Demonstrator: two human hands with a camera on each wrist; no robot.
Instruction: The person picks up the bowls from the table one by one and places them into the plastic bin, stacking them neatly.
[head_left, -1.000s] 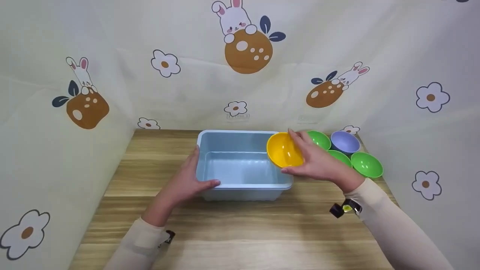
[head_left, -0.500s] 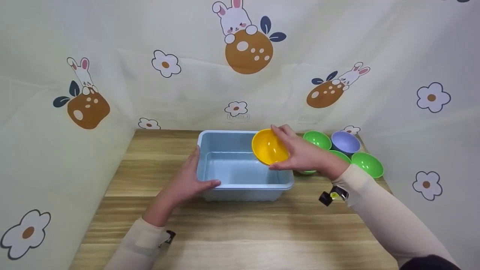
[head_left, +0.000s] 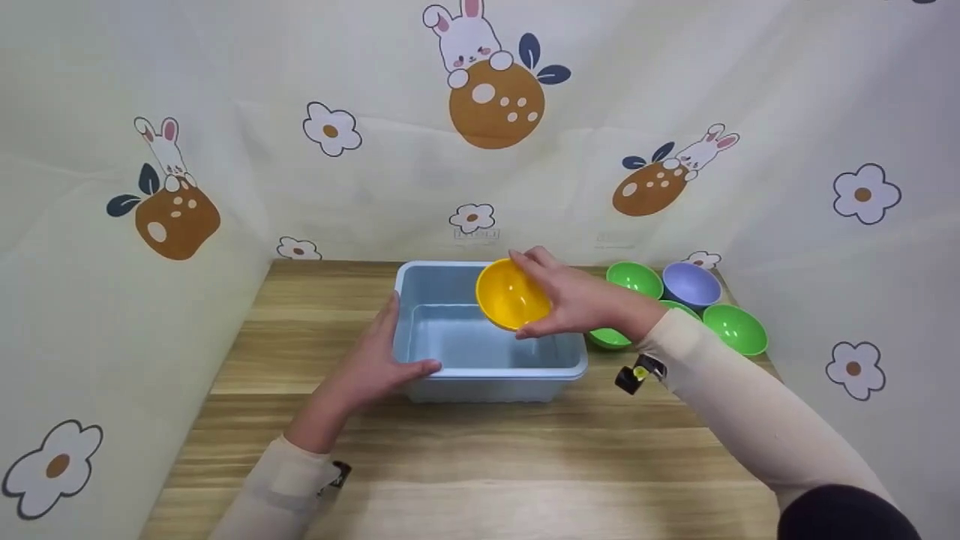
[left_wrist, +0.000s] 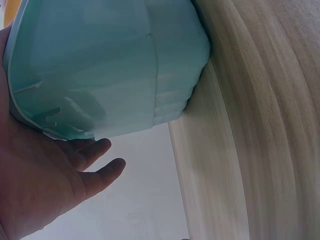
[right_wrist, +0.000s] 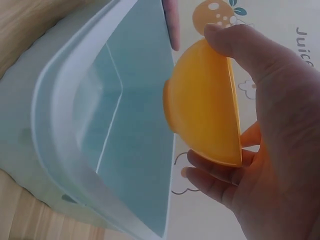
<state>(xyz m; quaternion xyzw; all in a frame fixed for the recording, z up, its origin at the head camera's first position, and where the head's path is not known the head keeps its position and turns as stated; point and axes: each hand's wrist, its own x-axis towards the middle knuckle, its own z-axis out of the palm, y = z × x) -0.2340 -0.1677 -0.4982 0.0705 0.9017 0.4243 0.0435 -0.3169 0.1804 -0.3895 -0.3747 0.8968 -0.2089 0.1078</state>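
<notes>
My right hand [head_left: 577,298] holds a yellow bowl [head_left: 510,294] above the right half of a light blue plastic basin [head_left: 495,373]. Thumb and fingers grip the bowl at opposite sides of its rim, and it is tilted with its opening towards the head camera. In the right wrist view the yellow bowl [right_wrist: 207,102] shows its rounded outside and foot facing the basin wall [right_wrist: 55,100]. My left hand [head_left: 367,364] rests at the basin's front left corner, thumb along the front rim, fingers along the left side. In the left wrist view two fingers [left_wrist: 102,176] stretch out below the basin.
Several green bowls [head_left: 735,330] and one purple bowl [head_left: 691,283] stand close together right of the basin, partly behind my right forearm. The wooden table [head_left: 465,465] meets a patterned cloth wall [head_left: 390,187] at the back and sides.
My right hand has carried the yellow bowl leftwards, from the basin's right edge to over its inside. More of the green bowls now shows. My left hand and the basin have stayed put.
</notes>
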